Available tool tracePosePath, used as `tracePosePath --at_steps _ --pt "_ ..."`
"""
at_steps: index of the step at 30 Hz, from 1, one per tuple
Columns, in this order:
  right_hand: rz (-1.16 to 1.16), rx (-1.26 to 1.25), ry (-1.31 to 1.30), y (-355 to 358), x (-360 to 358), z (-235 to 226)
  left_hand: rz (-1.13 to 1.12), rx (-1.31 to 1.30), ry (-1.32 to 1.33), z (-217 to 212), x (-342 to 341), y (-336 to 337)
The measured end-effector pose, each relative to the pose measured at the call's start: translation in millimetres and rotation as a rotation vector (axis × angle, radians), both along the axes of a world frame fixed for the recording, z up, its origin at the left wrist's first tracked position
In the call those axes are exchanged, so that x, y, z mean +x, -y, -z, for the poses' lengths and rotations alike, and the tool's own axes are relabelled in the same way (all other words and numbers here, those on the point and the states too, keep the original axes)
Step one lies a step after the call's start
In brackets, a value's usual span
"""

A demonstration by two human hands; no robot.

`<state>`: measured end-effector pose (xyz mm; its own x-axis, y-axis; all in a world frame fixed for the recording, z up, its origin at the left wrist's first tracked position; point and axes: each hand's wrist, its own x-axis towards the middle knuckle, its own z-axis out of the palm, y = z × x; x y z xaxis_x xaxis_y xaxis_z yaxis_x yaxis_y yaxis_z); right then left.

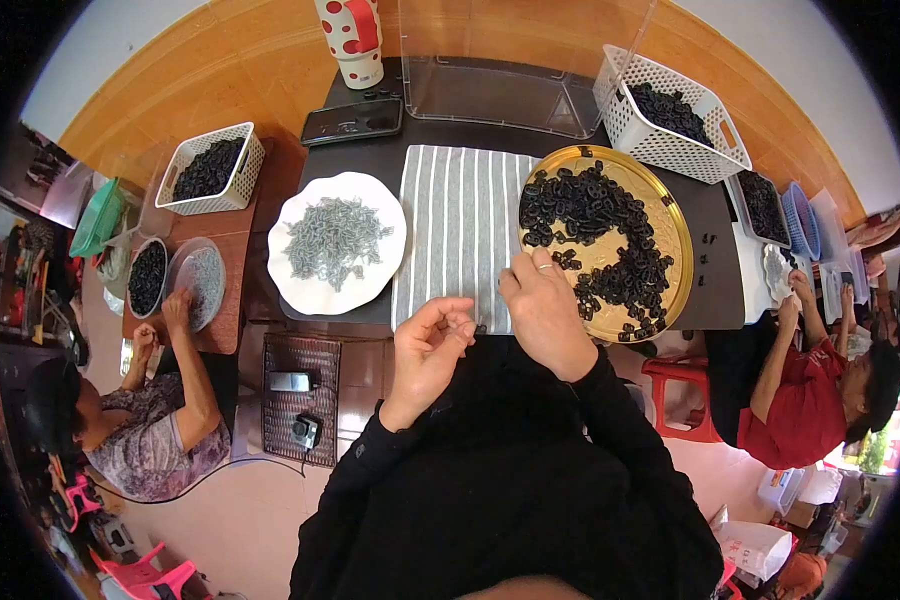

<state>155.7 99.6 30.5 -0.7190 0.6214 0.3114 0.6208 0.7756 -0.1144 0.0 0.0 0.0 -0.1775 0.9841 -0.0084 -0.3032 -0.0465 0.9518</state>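
My left hand [432, 347] is over the near edge of a grey and white striped cloth [460, 220], its fingers curled toward the thumb. A small black piece [481, 329] shows right beside those fingertips; whether they grip it I cannot tell. My right hand [545, 318], with a ring on one finger, is bent closed at the cloth's right side, next to a gold tray [678, 240]. What its fingers hold is hidden. Many small black plastic pieces [610, 215] lie on that tray. Left of the cloth, a white scalloped plate [288, 285] bears a heap of small silvery metal pieces [335, 240].
Behind the cloth stand a clear plastic box [500, 95], a phone [352, 122] and a spotted tumbler [352, 45]. A white basket [625, 115] of black pieces is at the far right. Co-workers sit on the left [155, 430] and right [795, 400], beside a red stool [682, 400].
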Motion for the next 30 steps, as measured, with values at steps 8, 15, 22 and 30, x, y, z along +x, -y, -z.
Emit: tracePosePath --at_steps 8,15,22,30 --pt "-0.118 0.098 0.004 0.7 -6.7 -0.7 0.011 0.007 0.025 -0.1 -1.5 -2.1" --pt "-0.098 -0.163 -0.359 1.4 2.4 12.9 0.036 -0.017 0.008 0.1 -1.0 -3.3" --pt "-0.091 -1.209 -0.849 3.5 17.0 3.1 0.109 0.009 0.048 -10.0 5.9 -9.1" --pt "-0.044 -1.27 -0.934 11.2 18.8 5.9 0.078 -0.04 -0.003 -11.2 10.0 -9.4"
